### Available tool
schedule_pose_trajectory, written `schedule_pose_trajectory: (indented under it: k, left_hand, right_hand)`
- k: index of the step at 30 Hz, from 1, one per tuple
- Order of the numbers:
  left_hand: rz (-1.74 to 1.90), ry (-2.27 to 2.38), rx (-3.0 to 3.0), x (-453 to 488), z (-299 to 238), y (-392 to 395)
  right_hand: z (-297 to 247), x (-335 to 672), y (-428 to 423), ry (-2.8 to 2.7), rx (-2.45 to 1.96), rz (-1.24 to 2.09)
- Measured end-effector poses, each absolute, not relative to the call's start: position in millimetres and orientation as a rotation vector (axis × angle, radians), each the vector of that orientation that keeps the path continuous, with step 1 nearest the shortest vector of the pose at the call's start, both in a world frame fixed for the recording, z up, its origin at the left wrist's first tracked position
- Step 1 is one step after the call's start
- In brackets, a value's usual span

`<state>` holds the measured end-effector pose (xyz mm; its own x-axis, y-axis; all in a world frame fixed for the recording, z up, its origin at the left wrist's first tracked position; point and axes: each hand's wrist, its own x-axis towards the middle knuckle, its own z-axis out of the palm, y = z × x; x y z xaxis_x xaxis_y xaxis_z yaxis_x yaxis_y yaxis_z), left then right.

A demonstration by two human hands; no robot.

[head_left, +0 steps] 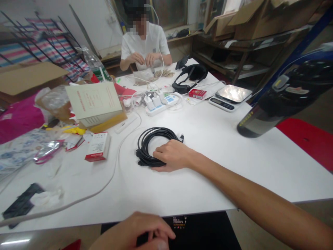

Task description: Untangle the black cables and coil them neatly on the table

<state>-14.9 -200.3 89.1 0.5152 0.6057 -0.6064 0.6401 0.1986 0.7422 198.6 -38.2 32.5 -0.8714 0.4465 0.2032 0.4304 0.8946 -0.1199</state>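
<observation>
A coil of black cable (145,146) with plugs at its ends lies on the white table in the middle of the head view. My right hand (173,155) reaches in from the right and grips the coil's near right side, with its fingers curled over the loops. Low in the picture, at the table's front edge, my left hand (145,229) hangs with loosely bent fingers and nothing visible in it. Beneath it is a flat black item (205,229) with small printed text, partly hidden by the hand.
Beyond the coil is a white power strip (158,108) with plugs. Small box (99,146), book (93,104) and clutter lie left; a grey cord (114,166) crosses the table. Right are a scale (230,97) and dark bottle (281,100). A co-worker (145,48) sits opposite.
</observation>
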Motion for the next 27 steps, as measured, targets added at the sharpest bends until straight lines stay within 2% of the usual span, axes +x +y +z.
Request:
schedule_pose_trajectory:
  k: [3, 6, 13, 17, 27]
  left_hand:
    - [0.299, 1.11, 1.62, -21.0, 89.7, -153.8]
    - [0.645, 1.3, 1.773, -22.8, 78.3, -99.7]
    - [0.998, 1.391, 1.97, -12.5, 53.5, -10.1]
    - [1.193, 1.397, 2.17, -7.2, 30.4, 7.6]
    - [1.362, 1.503, 1.911, -18.5, 8.4, 4.3]
  right_hand:
    - [33.8, 198.2, -38.0, -2.842, -0.709, 0.109]
    - [34.6, 200.2, -35.1, -2.836, -0.741, 0.102]
    - [36.1, 213.7, -21.2, -2.79, -0.938, 0.061]
    - [36.4, 216.9, -17.7, -2.784, -0.978, 0.047]
    - [36.3, 227.4, -6.2, -2.763, -1.077, 0.022]
